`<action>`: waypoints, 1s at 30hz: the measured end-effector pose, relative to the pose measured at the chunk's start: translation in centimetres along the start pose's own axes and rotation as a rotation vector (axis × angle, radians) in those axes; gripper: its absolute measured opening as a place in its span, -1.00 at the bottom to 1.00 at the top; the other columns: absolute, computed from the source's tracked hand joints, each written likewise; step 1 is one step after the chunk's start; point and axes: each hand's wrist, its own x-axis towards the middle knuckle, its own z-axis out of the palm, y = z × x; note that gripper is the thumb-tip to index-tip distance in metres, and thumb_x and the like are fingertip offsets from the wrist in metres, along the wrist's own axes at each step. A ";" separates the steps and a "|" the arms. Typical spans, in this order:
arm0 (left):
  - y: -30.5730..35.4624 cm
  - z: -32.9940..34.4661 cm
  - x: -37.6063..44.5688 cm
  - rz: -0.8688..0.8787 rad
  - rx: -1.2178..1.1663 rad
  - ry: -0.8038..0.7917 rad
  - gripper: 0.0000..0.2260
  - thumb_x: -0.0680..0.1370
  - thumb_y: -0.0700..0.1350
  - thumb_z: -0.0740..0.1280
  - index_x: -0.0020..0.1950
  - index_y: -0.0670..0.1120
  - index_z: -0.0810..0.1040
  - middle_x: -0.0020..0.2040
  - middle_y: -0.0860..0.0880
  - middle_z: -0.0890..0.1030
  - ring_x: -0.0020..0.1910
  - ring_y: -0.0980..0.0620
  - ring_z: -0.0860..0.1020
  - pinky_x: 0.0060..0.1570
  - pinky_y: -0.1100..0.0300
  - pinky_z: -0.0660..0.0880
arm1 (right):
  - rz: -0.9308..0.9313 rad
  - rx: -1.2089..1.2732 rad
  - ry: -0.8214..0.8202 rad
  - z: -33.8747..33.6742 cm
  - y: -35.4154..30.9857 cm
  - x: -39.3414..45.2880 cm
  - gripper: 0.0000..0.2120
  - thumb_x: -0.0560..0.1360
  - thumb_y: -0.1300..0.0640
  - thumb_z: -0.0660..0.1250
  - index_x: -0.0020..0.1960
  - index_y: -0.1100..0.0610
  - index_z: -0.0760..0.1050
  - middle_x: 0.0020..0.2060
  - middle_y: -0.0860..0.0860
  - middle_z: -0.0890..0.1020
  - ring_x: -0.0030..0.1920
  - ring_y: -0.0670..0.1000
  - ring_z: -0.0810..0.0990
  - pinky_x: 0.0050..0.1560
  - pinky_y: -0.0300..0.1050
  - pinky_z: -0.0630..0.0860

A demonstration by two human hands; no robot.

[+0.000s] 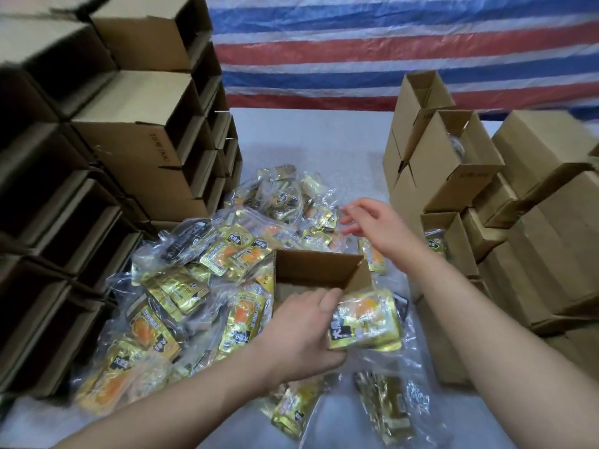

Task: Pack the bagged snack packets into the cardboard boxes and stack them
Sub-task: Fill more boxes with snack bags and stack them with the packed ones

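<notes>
1. Two hands: left hand (301,332), right hand (377,222).
2. One open cardboard box (319,270) in the middle.
3. Two stacks of boxes: left stack (129,131), right stack (453,163); the number of boxes in each cannot be told.
4. Snack packets (194,286): one heap, too many to count.
5. One striped tarp (389,50), far.

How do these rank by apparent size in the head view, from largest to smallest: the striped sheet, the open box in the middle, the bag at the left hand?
1. Striped sheet, clearly the largest.
2. Open box.
3. Bag at the left hand.
The box and bag look close in size, and the hand hides part of the box, so their order is unsure.
</notes>
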 end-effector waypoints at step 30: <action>2.1 -10.2 9.9 -0.316 -0.945 0.517 -0.60 0.39 0.37 0.16 0.03 0.18 0.57 0.17 0.04 0.51 0.14 0.24 0.48 0.14 0.17 0.50 | 0.031 0.770 -0.046 2.0 -8.8 -3.5 -0.32 0.37 -0.27 0.35 0.33 0.15 0.48 0.10 0.16 0.69 0.08 0.13 0.69 -0.05 0.01 0.65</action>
